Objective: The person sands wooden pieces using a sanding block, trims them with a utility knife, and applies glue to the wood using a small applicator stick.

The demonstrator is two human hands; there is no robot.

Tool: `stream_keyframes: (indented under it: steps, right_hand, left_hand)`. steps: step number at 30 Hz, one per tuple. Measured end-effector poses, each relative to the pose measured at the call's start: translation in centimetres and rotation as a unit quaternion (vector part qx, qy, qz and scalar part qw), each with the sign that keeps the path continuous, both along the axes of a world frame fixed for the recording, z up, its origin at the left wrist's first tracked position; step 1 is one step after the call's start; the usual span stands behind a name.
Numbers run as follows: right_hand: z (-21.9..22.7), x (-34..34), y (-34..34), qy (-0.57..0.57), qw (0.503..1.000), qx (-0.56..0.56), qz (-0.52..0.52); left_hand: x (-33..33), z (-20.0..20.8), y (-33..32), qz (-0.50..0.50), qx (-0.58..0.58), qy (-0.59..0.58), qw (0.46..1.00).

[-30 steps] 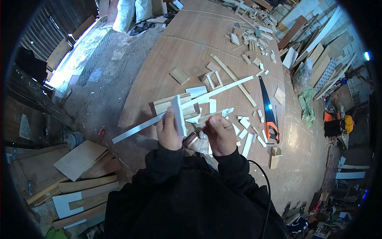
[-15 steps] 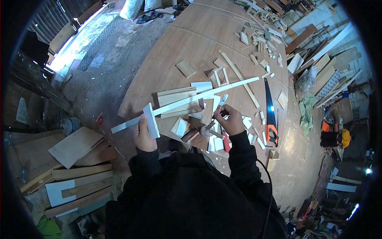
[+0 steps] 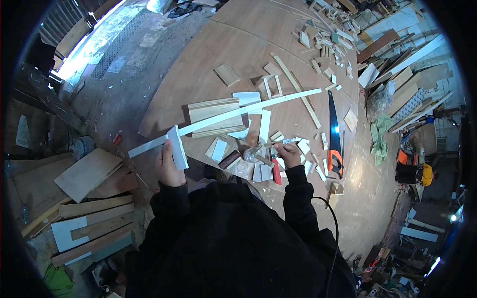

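My left hand (image 3: 170, 166) grips a short white board (image 3: 178, 149) near the table's front left. A long white strip (image 3: 233, 115) crosses behind this board, its left end sticking out past the table edge; whether the two are joined I cannot tell. My right hand (image 3: 289, 154) is closed in a pinch over the cluttered front of the table. A thin stick-like thing shows at its fingertips, too small to name. Just left of it are a clear container (image 3: 252, 154) and a dark brown block (image 3: 230, 159). A red-handled tool (image 3: 276, 172) lies below that hand.
A handsaw (image 3: 335, 134) with an orange and black handle lies at the right of the table (image 3: 198, 74). Grooved boards (image 3: 213, 116), a small wooden frame (image 3: 271, 87) and several offcuts are spread about. More boards (image 3: 92, 174) are piled on the floor at left.
My right hand has moved down a little and its pinch looks tighter. My left hand still holds the short board; it and the strip have shifted slightly left with the whole view.
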State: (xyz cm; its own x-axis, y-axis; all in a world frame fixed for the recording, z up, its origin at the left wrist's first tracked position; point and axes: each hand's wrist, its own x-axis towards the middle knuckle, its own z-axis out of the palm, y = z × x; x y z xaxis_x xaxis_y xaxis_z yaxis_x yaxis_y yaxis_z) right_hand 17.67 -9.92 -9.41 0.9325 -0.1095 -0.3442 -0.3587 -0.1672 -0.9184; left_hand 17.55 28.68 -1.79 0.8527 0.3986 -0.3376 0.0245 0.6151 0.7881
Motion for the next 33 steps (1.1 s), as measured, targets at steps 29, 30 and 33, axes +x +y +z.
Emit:
stream_keyframes:
  steps: [29, 30, 33]
  right_hand:
    - [-11.0, -2.5, -1.0, -0.116, 0.987, 0.111, 0.027]
    - [-11.3, -2.6, -1.1, -0.109, 0.986, 0.125, 0.027]
    - [-12.0, -2.7, -2.2, -0.111, 0.986, 0.115, 0.036]
  left_hand:
    - [-10.0, 0.8, -9.2, 0.08, 0.337, 0.072, 0.935]
    - [-10.0, 1.3, -9.5, 0.087, 0.295, 0.07, 0.949]
    - [-10.3, 2.0, -10.3, 0.081, 0.113, 0.053, 0.989]
